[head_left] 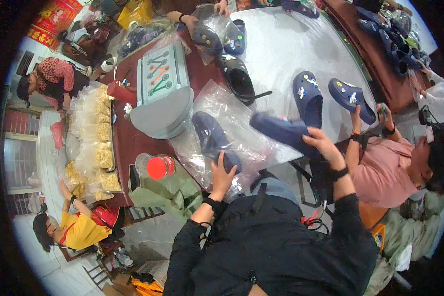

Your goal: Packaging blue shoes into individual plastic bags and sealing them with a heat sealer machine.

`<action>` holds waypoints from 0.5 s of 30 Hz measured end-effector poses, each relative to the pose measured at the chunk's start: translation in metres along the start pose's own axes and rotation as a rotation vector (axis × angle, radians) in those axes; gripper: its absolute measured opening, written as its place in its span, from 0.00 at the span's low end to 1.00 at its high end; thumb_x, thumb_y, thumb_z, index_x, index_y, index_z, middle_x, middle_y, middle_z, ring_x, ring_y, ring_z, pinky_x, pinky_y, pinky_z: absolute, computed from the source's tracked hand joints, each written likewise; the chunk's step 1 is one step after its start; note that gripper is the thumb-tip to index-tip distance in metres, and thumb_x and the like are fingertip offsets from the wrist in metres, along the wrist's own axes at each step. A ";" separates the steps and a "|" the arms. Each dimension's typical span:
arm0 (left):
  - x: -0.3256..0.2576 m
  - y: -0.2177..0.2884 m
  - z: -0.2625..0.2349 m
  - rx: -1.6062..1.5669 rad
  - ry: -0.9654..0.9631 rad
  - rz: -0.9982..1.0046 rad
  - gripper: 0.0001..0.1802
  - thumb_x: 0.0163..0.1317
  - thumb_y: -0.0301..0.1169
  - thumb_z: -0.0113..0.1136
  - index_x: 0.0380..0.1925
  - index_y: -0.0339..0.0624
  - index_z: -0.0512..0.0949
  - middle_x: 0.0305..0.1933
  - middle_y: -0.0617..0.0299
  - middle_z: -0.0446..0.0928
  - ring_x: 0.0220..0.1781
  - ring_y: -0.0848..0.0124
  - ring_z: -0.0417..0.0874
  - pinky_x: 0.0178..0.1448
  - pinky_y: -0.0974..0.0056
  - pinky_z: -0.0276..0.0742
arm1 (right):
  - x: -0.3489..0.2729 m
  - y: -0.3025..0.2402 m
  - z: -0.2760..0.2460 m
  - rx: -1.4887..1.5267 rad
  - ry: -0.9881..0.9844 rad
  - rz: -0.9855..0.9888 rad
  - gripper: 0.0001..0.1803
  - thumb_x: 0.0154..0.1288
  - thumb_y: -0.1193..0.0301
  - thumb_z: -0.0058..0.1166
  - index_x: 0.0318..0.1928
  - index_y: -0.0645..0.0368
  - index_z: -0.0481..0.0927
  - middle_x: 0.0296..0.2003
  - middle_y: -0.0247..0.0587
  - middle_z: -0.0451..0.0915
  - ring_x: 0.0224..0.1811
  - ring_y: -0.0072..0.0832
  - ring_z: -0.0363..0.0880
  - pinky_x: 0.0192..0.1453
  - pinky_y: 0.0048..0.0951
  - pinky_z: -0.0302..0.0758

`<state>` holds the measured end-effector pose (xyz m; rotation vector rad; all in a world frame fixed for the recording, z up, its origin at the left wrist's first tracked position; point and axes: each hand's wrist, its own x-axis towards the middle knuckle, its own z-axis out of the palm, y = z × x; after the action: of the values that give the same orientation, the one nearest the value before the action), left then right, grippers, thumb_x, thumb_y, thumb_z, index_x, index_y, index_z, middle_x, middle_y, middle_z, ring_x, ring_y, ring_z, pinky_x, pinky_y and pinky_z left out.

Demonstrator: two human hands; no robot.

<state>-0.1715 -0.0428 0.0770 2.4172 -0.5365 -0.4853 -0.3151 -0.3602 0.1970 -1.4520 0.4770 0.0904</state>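
Observation:
My right hand [325, 147] grips a navy clog [280, 129] by its heel end, holding it over the table's near edge with the toe pointing left. Left of it, another navy clog [209, 132] lies in a clear plastic bag [241, 140]. The fingers of my left hand [223, 176] are at that clog's near end, with thumb and forefinger around it against the bag. Part of the bag's near side is hidden by my hand. Farther right stands a navy clog [308, 101] with charms on its top.
A grey stool [164, 111] and a red-lidded jar [160, 167] are on my left, beyond them bags of yellow pieces [103, 130]. A dark clog [237, 79] lies ahead. On the right a co-worker in pink [387, 170] holds a charmed clog [352, 98]. Another person's hands [190, 22] work at the far side.

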 end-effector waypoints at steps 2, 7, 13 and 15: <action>0.001 0.000 -0.002 -0.059 -0.004 0.032 0.42 0.51 0.39 0.64 0.65 0.57 0.53 0.56 0.32 0.56 0.52 0.38 0.68 0.55 0.51 0.68 | -0.028 0.011 -0.001 0.147 -0.150 0.234 0.17 0.63 0.68 0.51 0.49 0.66 0.74 0.42 0.30 0.77 0.43 0.18 0.71 0.52 0.22 0.67; 0.001 0.003 -0.001 -0.095 -0.041 0.032 0.43 0.51 0.37 0.63 0.65 0.56 0.52 0.55 0.31 0.56 0.54 0.37 0.65 0.57 0.51 0.66 | -0.045 0.096 0.046 -0.109 -0.214 0.220 0.17 0.64 0.66 0.51 0.47 0.65 0.74 0.37 0.27 0.76 0.39 0.16 0.68 0.46 0.23 0.68; -0.001 -0.010 0.005 -0.061 -0.052 0.060 0.44 0.53 0.32 0.60 0.67 0.56 0.46 0.55 0.29 0.54 0.55 0.37 0.65 0.57 0.52 0.66 | 0.010 0.124 0.148 -0.400 0.113 -0.020 0.15 0.63 0.66 0.51 0.43 0.67 0.73 0.29 0.35 0.74 0.33 0.19 0.68 0.37 0.25 0.69; -0.001 -0.004 -0.003 -0.106 -0.048 -0.011 0.44 0.53 0.34 0.60 0.67 0.57 0.46 0.57 0.29 0.54 0.54 0.36 0.67 0.56 0.51 0.67 | 0.032 0.130 0.177 -0.248 0.257 -0.197 0.14 0.62 0.67 0.51 0.40 0.67 0.73 0.29 0.43 0.75 0.30 0.27 0.70 0.36 0.28 0.69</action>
<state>-0.1696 -0.0380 0.0772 2.3138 -0.5053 -0.5641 -0.2851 -0.1792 0.0716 -1.7574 0.5428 -0.2031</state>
